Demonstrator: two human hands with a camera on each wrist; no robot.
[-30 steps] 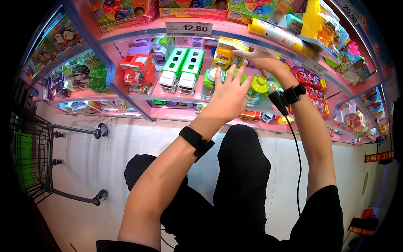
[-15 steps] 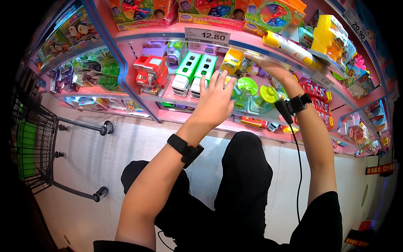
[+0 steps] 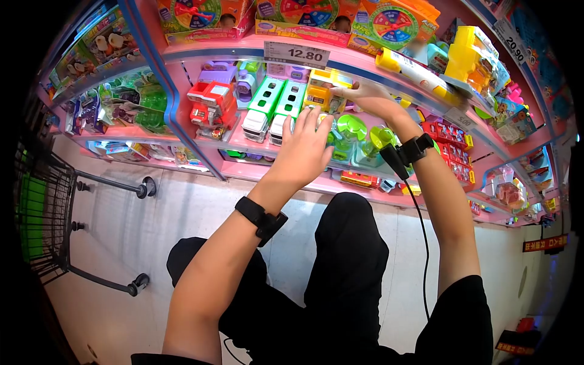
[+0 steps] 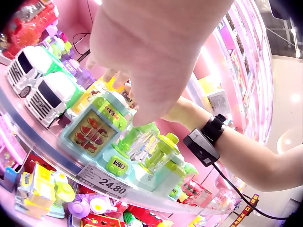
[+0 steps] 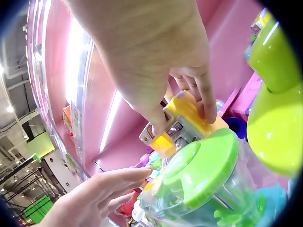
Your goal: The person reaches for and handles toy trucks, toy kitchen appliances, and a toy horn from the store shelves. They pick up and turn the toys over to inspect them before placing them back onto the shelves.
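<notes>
On the middle shelf in the head view, my right hand [image 3: 372,101] reaches in behind the green-lidded toys [image 3: 351,128] to a yellow toy vehicle [image 3: 319,91]. The right wrist view shows its thumb and fingers gripping the yellow toy [image 5: 189,113], just behind a green lid [image 5: 203,165]. My left hand [image 3: 299,149] has its fingers spread in front of the white-and-green trucks [image 3: 286,109], by a teal toy. In the left wrist view this hand [image 4: 147,56] hangs over the teal toy [image 4: 92,132]; its fingertips are partly hidden.
A red toy vehicle [image 3: 212,103] stands left of the trucks. Above runs a shelf edge with a 12.80 price tag [image 3: 296,55], boxed games [image 3: 304,15] over it. A shopping cart [image 3: 52,213] is at the left, and a cable hangs from my right wrist.
My left hand has shifted left, from above the green-lidded toys to beside the trucks. The yellow toy has changed its tilt at my right hand. The head view has shifted too.
</notes>
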